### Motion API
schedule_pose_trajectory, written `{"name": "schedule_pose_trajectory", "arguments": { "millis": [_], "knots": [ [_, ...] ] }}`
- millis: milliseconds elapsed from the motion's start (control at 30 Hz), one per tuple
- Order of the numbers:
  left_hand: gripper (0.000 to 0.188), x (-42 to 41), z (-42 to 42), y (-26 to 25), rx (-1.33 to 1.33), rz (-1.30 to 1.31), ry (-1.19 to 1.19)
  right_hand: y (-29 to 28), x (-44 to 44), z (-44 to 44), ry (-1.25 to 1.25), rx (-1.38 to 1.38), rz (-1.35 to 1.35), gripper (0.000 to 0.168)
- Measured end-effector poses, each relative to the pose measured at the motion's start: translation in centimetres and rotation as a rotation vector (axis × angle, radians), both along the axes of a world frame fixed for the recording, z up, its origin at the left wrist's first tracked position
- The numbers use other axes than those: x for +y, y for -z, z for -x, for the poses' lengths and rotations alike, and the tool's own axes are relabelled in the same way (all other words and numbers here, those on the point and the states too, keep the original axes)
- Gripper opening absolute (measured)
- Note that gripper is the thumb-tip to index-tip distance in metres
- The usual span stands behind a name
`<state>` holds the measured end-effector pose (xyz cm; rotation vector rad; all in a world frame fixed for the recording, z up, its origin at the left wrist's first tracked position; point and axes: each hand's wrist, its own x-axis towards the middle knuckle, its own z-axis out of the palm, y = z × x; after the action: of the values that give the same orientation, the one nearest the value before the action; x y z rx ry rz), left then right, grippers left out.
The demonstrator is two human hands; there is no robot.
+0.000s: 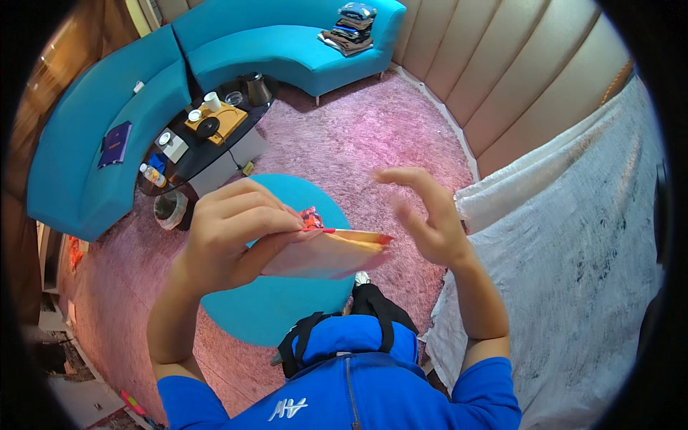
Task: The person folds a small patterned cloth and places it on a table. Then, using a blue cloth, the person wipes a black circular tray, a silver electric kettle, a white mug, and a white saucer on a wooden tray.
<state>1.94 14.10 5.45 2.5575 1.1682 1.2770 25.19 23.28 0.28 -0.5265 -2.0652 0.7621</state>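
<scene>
Raised before my chest, my left hand [242, 231] pinches the top edge of a flat, pale packet [328, 258] between thumb and fingers. The packet has a red and yellow rim, and its right end gapes a little, showing yellow inside. Behind it, a crumpled red wrapper or bag [310, 217] is partly hidden. My right hand [427, 215] hangs apart from the packet, to its right, with thumb and fingers spread and holding nothing; its fingertips are blurred. Below both hands is a round turquoise ottoman [269, 312].
A curved turquoise sofa [242, 45] bears a stack of folded clothes [352, 29]. On a dark oval table [199, 161] stand a kettle [257, 88], cups and a bottle [152, 176]. A lined waste bin [171, 209] stands by it. White fabric [537, 269] drapes at right.
</scene>
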Motion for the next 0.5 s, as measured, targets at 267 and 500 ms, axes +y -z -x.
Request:
{"name": "schedule_pose_trajectory", "arguments": {
  "millis": [267, 500],
  "knots": [
    [0.012, 0.9, -2.0, -1.6, -0.051, 0.222, -0.038, -3.5, -0.4, 3.0, -0.330, -0.190, -0.209, 0.015],
    [0.013, 1.6, -3.2, -1.8, -0.107, 0.293, -0.145, -3.3, 2.0, 2.2, -0.446, -0.217, -0.168, 0.015]
  ]
}}
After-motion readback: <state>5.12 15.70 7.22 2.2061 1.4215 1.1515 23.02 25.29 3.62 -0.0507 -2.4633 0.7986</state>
